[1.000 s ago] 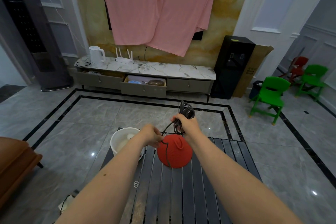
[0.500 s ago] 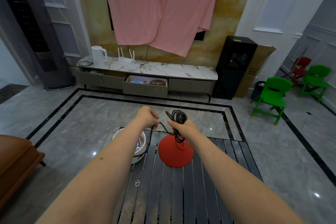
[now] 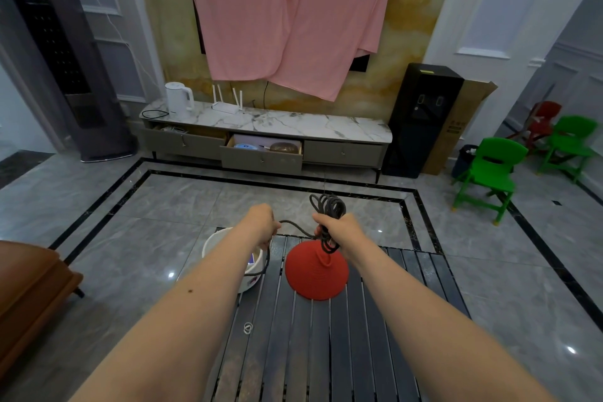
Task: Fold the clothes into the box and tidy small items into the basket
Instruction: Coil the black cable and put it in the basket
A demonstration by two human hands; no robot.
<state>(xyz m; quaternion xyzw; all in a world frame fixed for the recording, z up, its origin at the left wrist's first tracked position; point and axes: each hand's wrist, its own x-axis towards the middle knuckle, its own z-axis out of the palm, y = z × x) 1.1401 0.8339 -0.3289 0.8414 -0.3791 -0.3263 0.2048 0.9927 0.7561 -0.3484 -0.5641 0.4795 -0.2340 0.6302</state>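
My right hand (image 3: pixel 339 228) grips a coiled bundle of dark cord (image 3: pixel 329 207), with loops sticking up above the fist and hanging below it. From the bundle a strand runs left to my left hand (image 3: pixel 261 222), which pinches it; the loose end drops down past the white basket (image 3: pixel 213 243). Both hands are raised over the far end of the dark slatted table (image 3: pixel 326 336). A red cone-shaped knitted hat (image 3: pixel 315 274) sits on the table just under my right hand. A small white ring-like item (image 3: pixel 248 328) lies on the table's left side.
The white basket stands on the floor at the table's far left corner, with something bluish inside. A brown sofa arm (image 3: pixel 29 290) is at the left. Beyond lie the grey tile floor, a marble TV cabinet (image 3: pixel 267 127) with open drawers, and green chairs (image 3: pixel 489 173) at the right.
My left hand has pulled away to the left and up, drawing a strand of cord out from the bundle. My right hand still holds the coil above the red hat.
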